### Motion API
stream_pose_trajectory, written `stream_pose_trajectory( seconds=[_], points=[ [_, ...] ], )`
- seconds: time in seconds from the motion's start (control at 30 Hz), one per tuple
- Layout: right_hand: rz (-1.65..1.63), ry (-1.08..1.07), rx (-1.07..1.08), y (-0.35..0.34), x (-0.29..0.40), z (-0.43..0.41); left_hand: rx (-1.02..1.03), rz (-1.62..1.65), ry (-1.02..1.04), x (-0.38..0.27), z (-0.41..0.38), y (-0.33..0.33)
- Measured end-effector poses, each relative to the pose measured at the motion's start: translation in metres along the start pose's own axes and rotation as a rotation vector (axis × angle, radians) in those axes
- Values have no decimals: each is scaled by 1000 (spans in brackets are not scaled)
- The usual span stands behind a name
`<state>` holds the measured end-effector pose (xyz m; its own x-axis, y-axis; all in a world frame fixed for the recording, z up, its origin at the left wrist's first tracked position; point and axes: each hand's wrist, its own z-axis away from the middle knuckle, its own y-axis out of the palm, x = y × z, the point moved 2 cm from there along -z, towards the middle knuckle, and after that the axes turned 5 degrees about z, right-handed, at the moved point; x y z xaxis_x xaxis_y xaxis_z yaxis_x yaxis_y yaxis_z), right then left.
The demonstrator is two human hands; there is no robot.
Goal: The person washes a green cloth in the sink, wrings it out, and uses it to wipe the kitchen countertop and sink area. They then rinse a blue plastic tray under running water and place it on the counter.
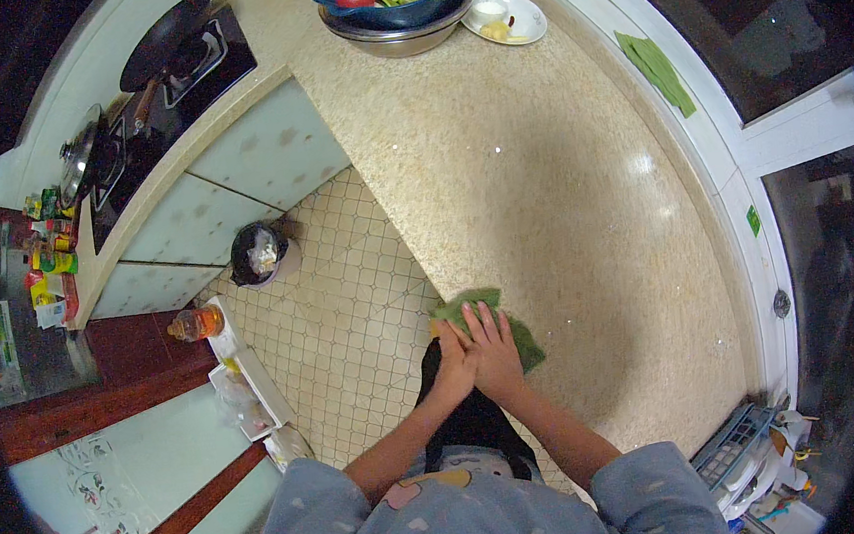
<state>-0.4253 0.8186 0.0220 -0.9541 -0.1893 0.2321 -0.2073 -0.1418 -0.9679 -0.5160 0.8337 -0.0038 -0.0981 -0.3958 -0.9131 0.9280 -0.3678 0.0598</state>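
A green cloth [521, 341] lies over the near edge of the speckled stone countertop [544, 220]. My right hand [494, 352] rests flat on the cloth, its fingers pointing away from me. My left hand [456, 364] is beside it at the counter's edge, touching the cloth, with its fingertips close to the right hand; whether it grips the cloth cannot be told. Small bright spots show on the counter ahead of the hands.
At the far end stand a blue colander [407, 14] of vegetables in a metal bowl [409, 42] and a white plate [528, 22]. Another green cloth [656, 72] lies on the windowsill. A dish rack [734, 442] is near right; a trash bin [264, 257] and wheeled-looking shelf [255, 378] stand left.
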Motion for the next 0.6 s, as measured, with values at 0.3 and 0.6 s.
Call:
stream_pose_trajectory(
  seconds=[0.3,0.6],
  points=[
    [9,71,-128,-1,6,-40,-237,63,32,1,-48,-1],
    [151,-12,-207,-7,25,-246,-382,132,72,-93,-192,-125]
  ],
)
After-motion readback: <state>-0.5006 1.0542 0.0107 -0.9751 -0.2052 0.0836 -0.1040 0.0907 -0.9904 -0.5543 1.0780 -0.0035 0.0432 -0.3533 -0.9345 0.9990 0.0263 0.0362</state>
